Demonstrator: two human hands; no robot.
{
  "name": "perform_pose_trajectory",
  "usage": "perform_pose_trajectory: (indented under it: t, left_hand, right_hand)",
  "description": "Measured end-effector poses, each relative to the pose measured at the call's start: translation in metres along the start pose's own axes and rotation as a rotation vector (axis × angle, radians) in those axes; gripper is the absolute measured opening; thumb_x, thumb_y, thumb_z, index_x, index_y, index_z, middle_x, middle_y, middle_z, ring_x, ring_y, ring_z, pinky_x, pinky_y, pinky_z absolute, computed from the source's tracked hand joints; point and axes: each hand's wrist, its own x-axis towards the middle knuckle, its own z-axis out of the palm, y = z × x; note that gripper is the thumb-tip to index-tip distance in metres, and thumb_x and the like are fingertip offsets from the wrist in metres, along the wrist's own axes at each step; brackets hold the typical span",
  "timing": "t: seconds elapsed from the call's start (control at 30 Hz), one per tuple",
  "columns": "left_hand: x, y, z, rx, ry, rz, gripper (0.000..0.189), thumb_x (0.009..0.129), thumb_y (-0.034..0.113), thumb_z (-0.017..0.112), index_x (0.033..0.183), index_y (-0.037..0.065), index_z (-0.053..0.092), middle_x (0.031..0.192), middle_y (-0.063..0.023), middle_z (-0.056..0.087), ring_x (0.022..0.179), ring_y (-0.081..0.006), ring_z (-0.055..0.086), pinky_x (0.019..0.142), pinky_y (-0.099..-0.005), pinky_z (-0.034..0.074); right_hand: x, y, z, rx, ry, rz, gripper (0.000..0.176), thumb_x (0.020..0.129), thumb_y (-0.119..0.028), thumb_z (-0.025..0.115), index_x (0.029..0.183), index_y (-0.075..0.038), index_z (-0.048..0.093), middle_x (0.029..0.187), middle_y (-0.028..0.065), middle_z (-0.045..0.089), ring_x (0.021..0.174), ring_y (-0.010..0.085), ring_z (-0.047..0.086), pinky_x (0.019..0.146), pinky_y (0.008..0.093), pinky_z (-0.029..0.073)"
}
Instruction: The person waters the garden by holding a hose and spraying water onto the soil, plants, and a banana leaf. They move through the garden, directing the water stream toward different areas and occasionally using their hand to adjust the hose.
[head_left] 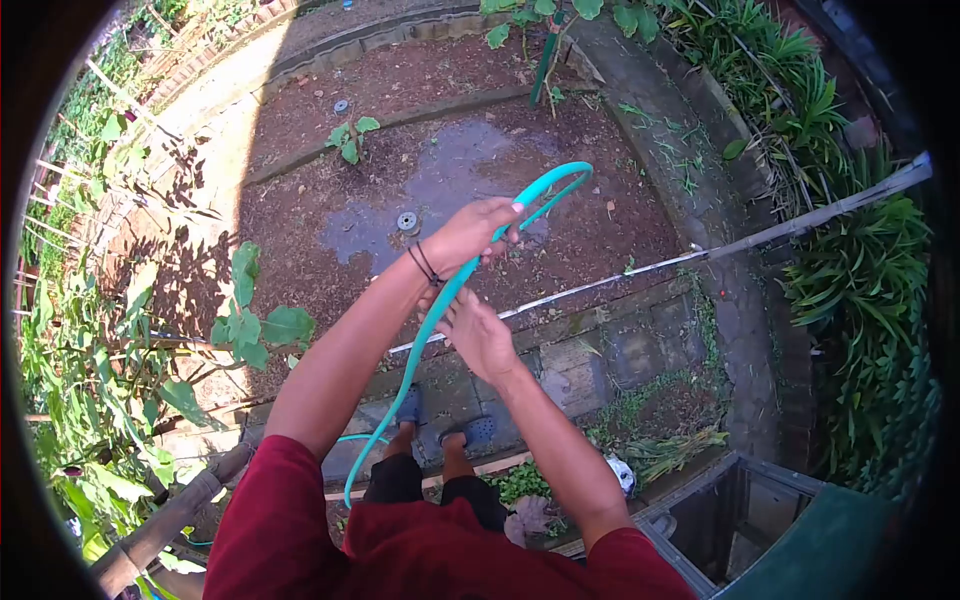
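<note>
A green hose (431,322) rose in front of the person in the red shirt (265,520), in the air above the edge of a soil bed (625,235). The left hand (478,232), with dark bands (425,264) at its wrist, gripped the upper part, its thumb lying along the hose and its fingers curled around behind. Beyond this hand the hose arched upward and doubled back toward it in a narrow loop. The right hand (484,342) was just below, palm turned up and beside the hose; the hose crossed in front of its fingers, partly hiding them, so I cannot tell whether they pinched it or merely rested there. Lower down, the hose ran toward the person's legs and curled near the blue shoes (480,431), which stood on the paving. A long pale pole (820,211) slanted across the ground beyond the right hand. In the bed, a wet, greyish patch (450,175) spread over the soil, with a round grey disc (407,222) at its near side and a small leafy plant (350,140) farther back. Dense greenery (865,290) grew along the right.
</note>
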Motion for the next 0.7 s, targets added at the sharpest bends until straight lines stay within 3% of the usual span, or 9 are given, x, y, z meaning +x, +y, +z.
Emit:
perform_pose_trajectory:
  t: [0.07, 0.2, 0.27, 0.33, 0.4, 0.47, 0.5, 0.63, 0.7]
  left_hand:
    - [-0.024, -0.009, 0.006, 0.219, 0.271, 0.047, 0.036, 0.1, 0.036, 0.049, 0.121, 0.006, 0.053, 0.078, 0.0009, 0.053, 0.053, -0.003, 0.04, 0.045, -0.0176, 0.035]
    - [-0.077, -0.029, 0.033, 0.273, 0.372, 0.137, 0.036, 0.1, 0.036, 0.048, 0.122, 0.008, 0.054, 0.078, 0.0005, 0.052, 0.057, -0.0036, 0.042, 0.05, -0.0193, 0.035]
    - [-0.094, -0.05, 0.044, 0.565, 0.459, 0.31, 0.038, 0.1, 0.035, 0.048, 0.122, 0.005, 0.054, 0.079, 0.0001, 0.052, 0.064, -0.0059, 0.045, 0.057, -0.0238, 0.039]
    - [-0.119, -0.054, 0.068, 0.555, 0.443, 0.199, 0.034, 0.099, 0.03, 0.053, 0.123, 0.005, 0.054, 0.08, -0.0021, 0.054, 0.072, -0.0088, 0.05, 0.065, -0.029, 0.044]
    - [-0.132, -0.085, 0.082, 0.499, 0.421, 0.226, 0.033, 0.098, 0.026, 0.054, 0.124, 0.007, 0.053, 0.076, -0.0046, 0.055, 0.069, -0.0105, 0.052, 0.064, -0.0297, 0.044]
    - [-0.15, -0.11, 0.097, 0.48, 0.399, 0.144, 0.033, 0.098, 0.024, 0.055, 0.126, 0.007, 0.053, 0.074, -0.0075, 0.054, 0.066, -0.0122, 0.053, 0.061, -0.0309, 0.043]
    - [-0.162, -0.116, 0.102, 0.429, 0.352, 0.057, 0.034, 0.097, 0.023, 0.055, 0.127, 0.007, 0.053, 0.075, -0.009, 0.056, 0.062, -0.015, 0.053, 0.06, -0.0319, 0.043]
    - [-0.181, -0.212, 0.079, 0.51, 0.262, 0.148, 0.03, 0.098, 0.028, 0.053, 0.12, 0.008, 0.052, 0.067, -0.0135, 0.06, 0.057, -0.0297, 0.062, 0.055, -0.0387, 0.046]
    - [-0.197, -0.238, 0.055, 0.465, 0.122, -0.119, 0.035, 0.099, 0.026, 0.051, 0.127, 0.005, 0.052, 0.096, -0.0113, 0.062, 0.083, -0.0189, 0.063, 0.08, -0.0342, 0.051]
  right_hand:
    - [-0.011, -0.03, -0.01, 0.6, 0.04, -0.032, 0.086, 0.093, -0.063, 0.041, 0.15, -0.004, 0.016, 0.141, 0.0155, 0.037, 0.134, 0.0287, 0.036, 0.114, 0.048, 0.024]
    - [-0.013, -0.092, -0.067, 0.722, 0.193, -0.032, 0.106, 0.084, -0.076, 0.042, 0.152, -0.005, 0.003, 0.149, 0.0231, 0.019, 0.139, 0.0415, 0.023, 0.115, 0.0573, 0.018]
    - [0.006, -0.127, -0.079, 0.614, 0.293, 0.001, 0.106, 0.083, -0.075, 0.046, 0.147, 0.003, 0.012, 0.14, 0.0289, 0.03, 0.134, 0.0435, 0.03, 0.114, 0.0591, 0.023]
    - [0.03, -0.156, -0.085, 0.448, 0.231, 0.107, 0.101, 0.085, -0.065, 0.055, 0.14, 0.01, 0.016, 0.131, 0.0283, 0.035, 0.129, 0.0418, 0.038, 0.111, 0.0579, 0.032]
    - [0.054, -0.17, -0.083, 0.34, 0.332, 0.238, 0.087, 0.089, -0.051, 0.06, 0.133, 0.014, 0.022, 0.116, 0.0247, 0.046, 0.111, 0.0364, 0.053, 0.097, 0.0488, 0.05]
    - [0.076, -0.165, -0.138, 0.225, 0.431, 0.249, 0.069, 0.092, -0.039, 0.062, 0.126, 0.011, 0.029, 0.102, 0.0184, 0.051, 0.088, 0.0288, 0.058, 0.076, 0.0383, 0.056]
    - [0.076, -0.171, -0.126, 0.185, 0.653, 0.267, 0.048, 0.095, -0.034, 0.06, 0.112, 0.007, 0.041, 0.085, 0.0108, 0.053, 0.064, 0.018, 0.051, 0.057, 0.0308, 0.049]
    - [0.073, -0.163, -0.162, 0.182, 0.759, 0.248, 0.034, 0.097, -0.033, 0.055, 0.092, 0.0, 0.05, 0.064, -0.0004, 0.043, 0.049, 0.0086, 0.038, 0.045, 0.0231, 0.033]
    - [0.074, -0.152, -0.186, 0.151, 0.741, 0.252, 0.032, 0.099, -0.033, 0.052, 0.092, -0.002, 0.05, 0.064, -0.0004, 0.042, 0.049, 0.0087, 0.037, 0.043, 0.024, 0.033]
